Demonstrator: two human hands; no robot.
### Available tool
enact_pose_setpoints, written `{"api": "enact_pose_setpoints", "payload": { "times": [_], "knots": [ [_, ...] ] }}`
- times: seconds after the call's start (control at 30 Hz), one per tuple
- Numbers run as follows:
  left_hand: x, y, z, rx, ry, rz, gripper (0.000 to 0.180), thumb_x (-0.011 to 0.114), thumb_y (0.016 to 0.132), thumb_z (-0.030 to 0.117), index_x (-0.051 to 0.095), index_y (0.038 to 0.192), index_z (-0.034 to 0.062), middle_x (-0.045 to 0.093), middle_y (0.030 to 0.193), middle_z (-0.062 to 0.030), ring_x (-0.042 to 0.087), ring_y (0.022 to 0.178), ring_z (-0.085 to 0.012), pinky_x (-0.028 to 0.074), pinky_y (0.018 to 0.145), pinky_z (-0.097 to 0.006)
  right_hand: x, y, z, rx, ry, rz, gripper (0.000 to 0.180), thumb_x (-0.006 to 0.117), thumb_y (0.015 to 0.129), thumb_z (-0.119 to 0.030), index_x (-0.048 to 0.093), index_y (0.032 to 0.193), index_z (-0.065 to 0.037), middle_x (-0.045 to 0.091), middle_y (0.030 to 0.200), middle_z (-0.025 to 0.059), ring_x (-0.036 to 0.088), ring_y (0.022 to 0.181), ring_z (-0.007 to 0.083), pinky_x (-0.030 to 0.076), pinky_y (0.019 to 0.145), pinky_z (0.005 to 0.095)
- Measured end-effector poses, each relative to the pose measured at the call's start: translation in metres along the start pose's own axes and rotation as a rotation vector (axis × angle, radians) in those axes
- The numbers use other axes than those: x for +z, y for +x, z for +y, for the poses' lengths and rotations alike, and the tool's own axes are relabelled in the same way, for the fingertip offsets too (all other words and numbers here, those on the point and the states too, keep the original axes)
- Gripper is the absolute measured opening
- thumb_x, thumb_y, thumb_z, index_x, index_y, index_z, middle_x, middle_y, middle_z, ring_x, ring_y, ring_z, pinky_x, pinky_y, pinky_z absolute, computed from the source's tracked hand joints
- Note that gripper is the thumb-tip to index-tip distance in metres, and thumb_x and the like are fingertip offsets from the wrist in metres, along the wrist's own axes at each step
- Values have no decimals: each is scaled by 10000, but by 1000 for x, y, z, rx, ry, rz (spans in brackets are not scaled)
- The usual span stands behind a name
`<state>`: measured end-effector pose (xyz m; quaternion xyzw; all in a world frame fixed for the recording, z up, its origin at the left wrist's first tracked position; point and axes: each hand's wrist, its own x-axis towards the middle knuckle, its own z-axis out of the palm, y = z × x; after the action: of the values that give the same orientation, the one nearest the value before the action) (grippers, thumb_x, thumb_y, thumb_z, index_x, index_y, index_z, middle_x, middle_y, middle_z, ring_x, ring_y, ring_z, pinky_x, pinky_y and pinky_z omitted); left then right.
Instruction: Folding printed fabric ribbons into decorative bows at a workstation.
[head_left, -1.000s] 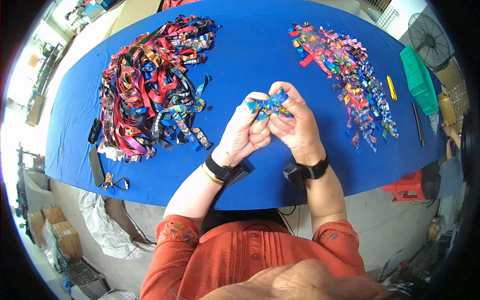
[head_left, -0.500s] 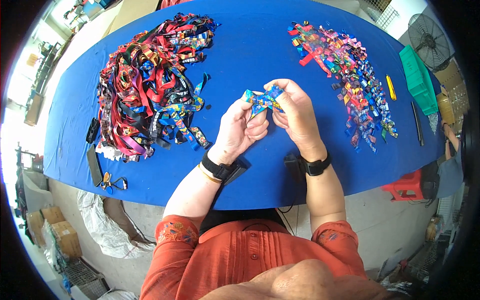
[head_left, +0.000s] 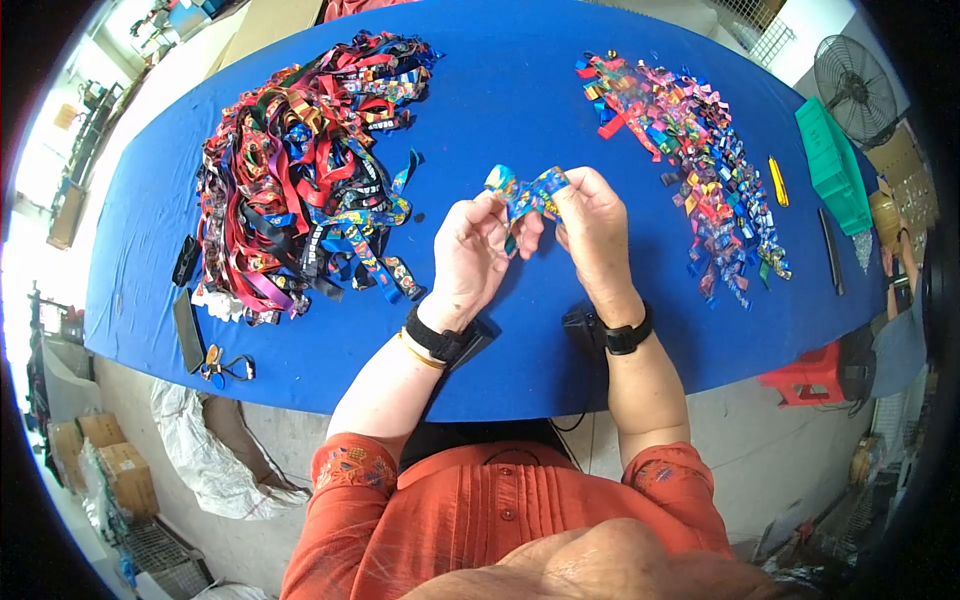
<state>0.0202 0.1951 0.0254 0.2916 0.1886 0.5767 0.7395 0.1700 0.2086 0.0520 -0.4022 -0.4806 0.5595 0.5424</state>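
Between my two hands, over the middle of the blue-covered table, is a blue patterned ribbon (head_left: 523, 198) with yellow and multicoloured print, bent into a bow-like shape. My left hand (head_left: 468, 247) pinches its left end between thumb and forefinger, the other fingers loosely curled beneath. On the other end, my right hand (head_left: 601, 232) grips with the thumb pressed on top. Part of the ribbon hangs below the left fingers, half hidden. To the left lies a large heap of long printed ribbons (head_left: 270, 190); to the right, a long pile of small folded ribbon pieces (head_left: 720, 165).
A yellow cutter (head_left: 778, 181), a thin black rod (head_left: 831, 252) and a green crate (head_left: 833, 165) line the right side. Black straps (head_left: 187, 330) and a small corded trinket (head_left: 215, 368) lie at the near left. A red stool (head_left: 805, 378) and another person's arm (head_left: 905, 265) are beyond the table's right edge.
The ribbon's loops have opened up and stand higher between my hands. My left fingers have loosened and spread beneath it, while my right hand keeps its pinch.
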Motion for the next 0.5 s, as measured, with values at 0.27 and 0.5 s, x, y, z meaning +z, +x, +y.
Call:
{"api": "enact_pose_setpoints", "payload": {
  "times": [0.27,0.5],
  "knots": [
    [3,2,0,85,304,78,166,587,988,201,645,982,46,680,832,-45,584,694,-77,476,656,-237,6,-1,4,-57,-21,17,140,574,981,-121,572,902,-5,620,727,25,571,596,76,473,542,237],
    [1,1,1,33,403,95,109,628,967,178,644,940,74,636,733,18,501,605,-26,395,554,-184,-7,3,10,54,11,22,119,587,960,-148,604,903,-46,562,673,-34,450,510,16,328,432,192]
  ]
}}
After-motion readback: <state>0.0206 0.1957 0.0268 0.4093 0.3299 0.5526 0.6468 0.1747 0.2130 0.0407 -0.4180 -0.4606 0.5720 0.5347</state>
